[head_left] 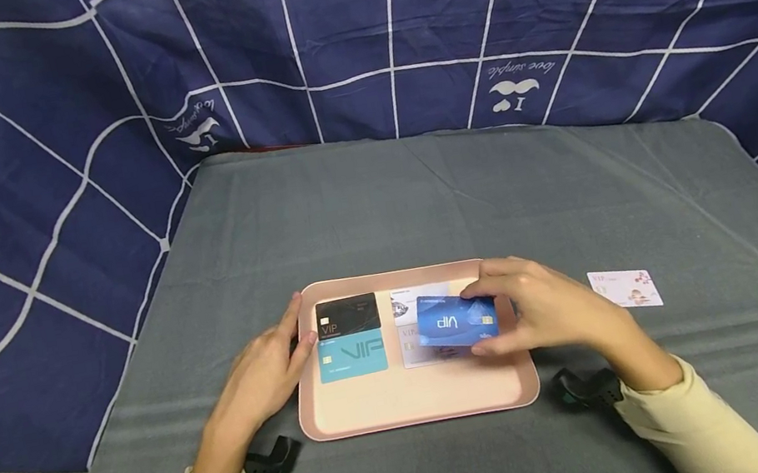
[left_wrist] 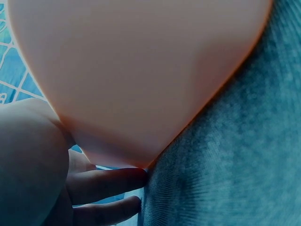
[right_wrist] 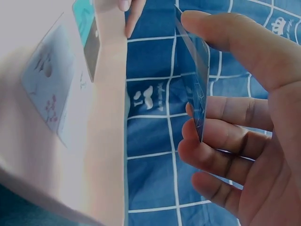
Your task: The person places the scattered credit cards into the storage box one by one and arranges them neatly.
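A blue VIP card is held between the thumb and fingers of my right hand, raised over the right half of a pink tray. In the right wrist view the card is seen nearly edge-on, apart from the tray. My left hand holds the tray's left rim, thumb over the edge and fingers outside. Inside lie a black card and a teal card, stacked on the left. Beneath the blue card, partly hidden, are a white card and a pale pink card.
A pale pink flowered VIP card lies on the grey cloth right of the tray, beyond my right hand. The grey-covered table meets a blue checked curtain at the back and sides.
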`<state>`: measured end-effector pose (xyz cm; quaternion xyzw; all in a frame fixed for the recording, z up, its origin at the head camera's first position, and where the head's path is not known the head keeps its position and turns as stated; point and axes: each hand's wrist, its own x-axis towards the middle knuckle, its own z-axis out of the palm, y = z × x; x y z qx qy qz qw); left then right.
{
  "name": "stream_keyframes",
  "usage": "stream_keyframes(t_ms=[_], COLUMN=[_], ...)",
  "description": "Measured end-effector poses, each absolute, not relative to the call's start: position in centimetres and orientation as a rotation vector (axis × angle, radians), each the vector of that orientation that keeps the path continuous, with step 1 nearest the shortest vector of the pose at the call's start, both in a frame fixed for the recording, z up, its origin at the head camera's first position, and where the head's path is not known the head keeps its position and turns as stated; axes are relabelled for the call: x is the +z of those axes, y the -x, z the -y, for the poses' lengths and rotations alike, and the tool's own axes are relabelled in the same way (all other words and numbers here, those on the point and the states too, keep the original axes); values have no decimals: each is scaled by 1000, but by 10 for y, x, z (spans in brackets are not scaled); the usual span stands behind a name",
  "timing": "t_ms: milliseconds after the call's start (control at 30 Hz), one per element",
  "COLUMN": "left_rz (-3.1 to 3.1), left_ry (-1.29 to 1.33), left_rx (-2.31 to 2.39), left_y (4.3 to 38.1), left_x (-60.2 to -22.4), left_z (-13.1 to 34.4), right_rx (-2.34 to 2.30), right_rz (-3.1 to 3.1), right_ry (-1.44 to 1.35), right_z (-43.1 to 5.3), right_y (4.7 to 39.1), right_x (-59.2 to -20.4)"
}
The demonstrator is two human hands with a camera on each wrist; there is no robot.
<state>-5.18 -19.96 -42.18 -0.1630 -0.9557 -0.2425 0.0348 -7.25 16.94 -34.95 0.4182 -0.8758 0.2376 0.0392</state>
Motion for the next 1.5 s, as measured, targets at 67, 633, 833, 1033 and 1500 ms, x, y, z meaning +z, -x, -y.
stream_keyframes(t_ms=[67, 633, 833, 1033, 1500], left_rz=[2932, 2941, 2928, 2928, 2917], left_ry=[504, 494, 506, 507, 516], left_rx=[-746, -743, -737, -735, -722], left_y=[52, 51, 52, 52, 51], left_x=[-422, -421, -422, -423, -424], left_z=[200, 200, 200, 200, 201], right_rx=[726, 761, 759, 768, 716], right_rz=[2689, 2663, 2696, 2697, 2625], right_ry=[-1283, -1358, -1333, -1359, -1503], right_z=[-167, -147, -138, -128, -106], right_y=[73, 83, 87, 89, 90], right_x=[-348, -343, -343, -345, -360])
